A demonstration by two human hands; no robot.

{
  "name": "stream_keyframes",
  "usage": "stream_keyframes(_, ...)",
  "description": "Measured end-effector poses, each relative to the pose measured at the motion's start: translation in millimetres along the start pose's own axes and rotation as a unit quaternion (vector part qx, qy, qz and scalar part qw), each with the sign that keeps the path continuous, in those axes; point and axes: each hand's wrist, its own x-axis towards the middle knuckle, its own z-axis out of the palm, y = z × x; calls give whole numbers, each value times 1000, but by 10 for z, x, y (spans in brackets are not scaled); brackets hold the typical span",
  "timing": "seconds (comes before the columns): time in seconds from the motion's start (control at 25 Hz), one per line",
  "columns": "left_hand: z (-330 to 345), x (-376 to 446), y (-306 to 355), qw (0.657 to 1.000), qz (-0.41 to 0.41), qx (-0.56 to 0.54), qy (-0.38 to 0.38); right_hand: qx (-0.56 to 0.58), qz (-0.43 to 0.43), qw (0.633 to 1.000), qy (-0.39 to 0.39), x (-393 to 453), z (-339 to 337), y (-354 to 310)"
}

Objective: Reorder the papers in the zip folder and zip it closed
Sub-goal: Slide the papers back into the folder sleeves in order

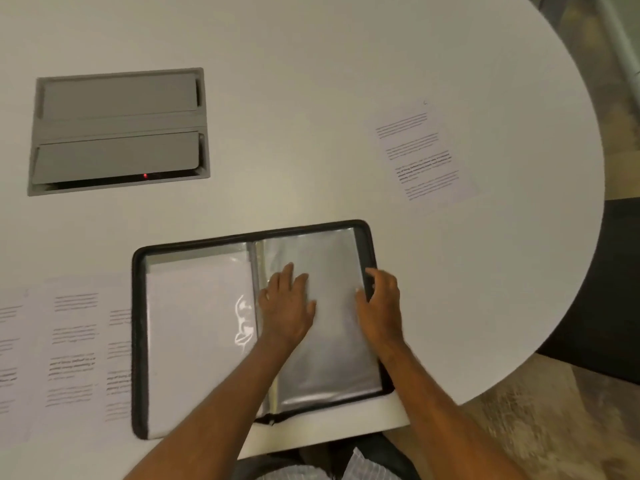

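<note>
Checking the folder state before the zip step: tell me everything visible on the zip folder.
The zip folder lies open and flat on the white table, near its front edge, unzipped. Its border is black, with zipper track around it. Inside are clear, glossy plastic sleeves: the left page holds a white sheet, the right page looks grey and silvery. The left hand lies flat on the right page near the spine; the right hand grips that page's outer edge. Printed papers lie beside its left edge, partly tucked under it.
</note>
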Motion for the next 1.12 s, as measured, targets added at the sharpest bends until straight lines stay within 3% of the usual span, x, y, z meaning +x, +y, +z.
stream_keyframes(0.24,121,393,419,999,-22,28,37,6,-22,997,71,1611,-575,-98)
stream_keyframes(0.36,193,495,561,998,-40,31,42,-43,-14,993,111,2293,-798,-84)
stream_keyframes(0.48,245,542,627,996,-58,38,52,-131,40,985,103,2757,-965,12)
stream_keyframes(0.6,268,555,643,994,-66,47,70,-179,119,976,46,2944,-1089,146)
stream_keyframes(0.72,268,565,658,992,-60,59,95,-172,143,975,1,2958,-1113,234)
stream_keyframes(0.96,255,591,678,990,-61,54,116,-213,112,970,39,2840,-1060,264)
stream_keyframes(1.12,214,573,637,994,-60,47,79,-186,79,975,91,2690,-1014,188)
